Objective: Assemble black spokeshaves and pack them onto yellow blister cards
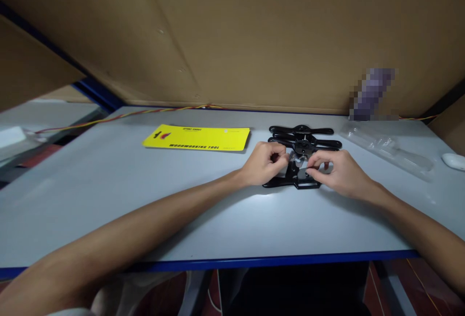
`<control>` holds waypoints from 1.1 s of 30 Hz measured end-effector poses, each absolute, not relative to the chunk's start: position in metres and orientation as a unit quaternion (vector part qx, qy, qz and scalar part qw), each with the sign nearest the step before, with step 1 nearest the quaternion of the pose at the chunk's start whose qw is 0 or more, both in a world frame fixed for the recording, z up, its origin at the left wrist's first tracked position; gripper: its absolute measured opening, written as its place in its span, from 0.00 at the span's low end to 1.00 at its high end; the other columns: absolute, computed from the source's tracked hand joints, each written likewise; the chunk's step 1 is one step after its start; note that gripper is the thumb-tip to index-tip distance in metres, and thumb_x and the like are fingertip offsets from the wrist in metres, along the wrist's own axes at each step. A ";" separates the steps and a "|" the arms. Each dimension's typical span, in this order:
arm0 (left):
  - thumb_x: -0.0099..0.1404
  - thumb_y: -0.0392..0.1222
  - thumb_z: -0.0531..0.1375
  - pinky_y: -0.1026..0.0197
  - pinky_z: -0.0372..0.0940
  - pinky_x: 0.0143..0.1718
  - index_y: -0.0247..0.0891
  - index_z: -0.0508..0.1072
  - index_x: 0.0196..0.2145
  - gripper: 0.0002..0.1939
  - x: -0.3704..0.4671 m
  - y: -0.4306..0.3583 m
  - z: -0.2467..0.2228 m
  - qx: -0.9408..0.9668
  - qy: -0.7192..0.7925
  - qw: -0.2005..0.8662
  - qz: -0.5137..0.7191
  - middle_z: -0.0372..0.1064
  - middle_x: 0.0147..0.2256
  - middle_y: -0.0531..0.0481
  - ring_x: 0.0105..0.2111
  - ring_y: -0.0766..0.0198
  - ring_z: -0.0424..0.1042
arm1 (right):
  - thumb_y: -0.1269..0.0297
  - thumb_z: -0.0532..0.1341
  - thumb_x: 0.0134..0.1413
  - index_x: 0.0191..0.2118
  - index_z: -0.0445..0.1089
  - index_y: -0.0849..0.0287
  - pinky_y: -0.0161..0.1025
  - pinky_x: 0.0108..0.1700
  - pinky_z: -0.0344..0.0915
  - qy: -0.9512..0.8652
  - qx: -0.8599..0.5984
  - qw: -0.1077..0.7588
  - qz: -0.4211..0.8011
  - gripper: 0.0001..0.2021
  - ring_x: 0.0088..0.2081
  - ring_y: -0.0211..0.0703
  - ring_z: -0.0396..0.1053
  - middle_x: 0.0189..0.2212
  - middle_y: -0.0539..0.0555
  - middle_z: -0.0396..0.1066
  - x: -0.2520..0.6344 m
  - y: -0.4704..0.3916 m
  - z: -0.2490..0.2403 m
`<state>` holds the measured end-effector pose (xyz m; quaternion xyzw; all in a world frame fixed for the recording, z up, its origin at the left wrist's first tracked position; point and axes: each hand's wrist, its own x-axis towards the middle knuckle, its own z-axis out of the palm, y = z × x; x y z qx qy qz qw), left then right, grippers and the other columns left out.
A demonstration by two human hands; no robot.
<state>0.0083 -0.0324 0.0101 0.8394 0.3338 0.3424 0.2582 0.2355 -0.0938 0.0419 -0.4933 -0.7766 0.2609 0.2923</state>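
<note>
Black spokeshaves [301, 130] lie stacked crosswise on the desk, one behind another. Over the nearest spokeshave [278, 181], my left hand [267, 163] is closed in a pinch on what looks like a small clear plastic bag [296, 159], its shiny film showing between the hands. My right hand [337, 170] comes in from the other side, thumb and forefinger pinched close to a grey metal plate [302, 173] on that spokeshave. What the right fingertips hold is too small to make out.
Yellow printed cards [196, 137] lie to the left. Clear plastic blister shells [388, 149] are on the right, near a white mouse [453, 161]. A blurred-out purple item [374, 94] stands against the cardboard back wall [254, 39]. Twisted wires [145, 111] run along the desk's rear edge.
</note>
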 end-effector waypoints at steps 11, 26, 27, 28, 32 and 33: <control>0.75 0.42 0.54 0.64 0.60 0.28 0.38 0.64 0.26 0.17 0.008 -0.036 0.007 0.860 0.214 0.174 0.430 0.62 0.24 0.55 0.25 0.68 0.62 | 0.59 0.64 0.64 0.31 0.78 0.54 0.46 0.42 0.56 -0.825 -0.468 0.307 0.075 0.10 0.23 0.36 0.61 0.19 0.45 0.70 0.243 -0.090 0.040; 0.78 0.43 0.51 0.56 0.68 0.43 0.37 0.76 0.43 0.15 0.003 -0.029 0.007 0.889 0.172 0.190 0.380 0.74 0.36 0.47 0.37 0.61 0.71 | 0.67 0.60 0.67 0.35 0.75 0.57 0.38 0.31 0.62 -0.864 -0.359 0.351 0.042 0.08 0.26 0.38 0.66 0.25 0.50 0.72 0.234 -0.095 0.034; 0.78 0.42 0.50 0.54 0.67 0.45 0.37 0.77 0.44 0.16 0.002 -0.026 0.009 0.900 0.184 0.189 0.348 0.75 0.38 0.46 0.39 0.59 0.71 | 0.67 0.60 0.66 0.35 0.73 0.57 0.39 0.32 0.63 -0.859 -0.369 0.353 0.031 0.07 0.27 0.39 0.66 0.27 0.51 0.72 0.238 -0.093 0.036; 0.77 0.42 0.50 0.52 0.66 0.48 0.38 0.78 0.44 0.16 0.000 -0.023 0.011 0.913 0.189 0.183 0.310 0.75 0.40 0.45 0.42 0.57 0.71 | 0.66 0.59 0.66 0.35 0.72 0.57 0.40 0.33 0.63 -0.853 -0.383 0.353 0.021 0.07 0.28 0.40 0.66 0.28 0.52 0.72 0.242 -0.092 0.038; 0.72 0.40 0.56 0.48 0.62 0.53 0.45 0.80 0.52 0.16 -0.010 -0.014 0.025 0.964 0.173 0.122 0.164 0.71 0.51 0.43 0.49 0.51 0.66 | 0.65 0.58 0.64 0.30 0.63 0.54 0.43 0.35 0.60 -0.838 -0.423 0.343 0.025 0.09 0.30 0.43 0.63 0.27 0.51 0.66 0.255 -0.085 0.046; 0.71 0.40 0.57 0.48 0.61 0.53 0.47 0.80 0.54 0.17 -0.013 -0.014 0.029 0.971 0.168 0.104 0.138 0.70 0.53 0.43 0.50 0.51 0.65 | 0.65 0.58 0.64 0.30 0.61 0.53 0.44 0.35 0.59 -0.834 -0.432 0.340 0.038 0.10 0.30 0.43 0.62 0.26 0.51 0.65 0.258 -0.083 0.047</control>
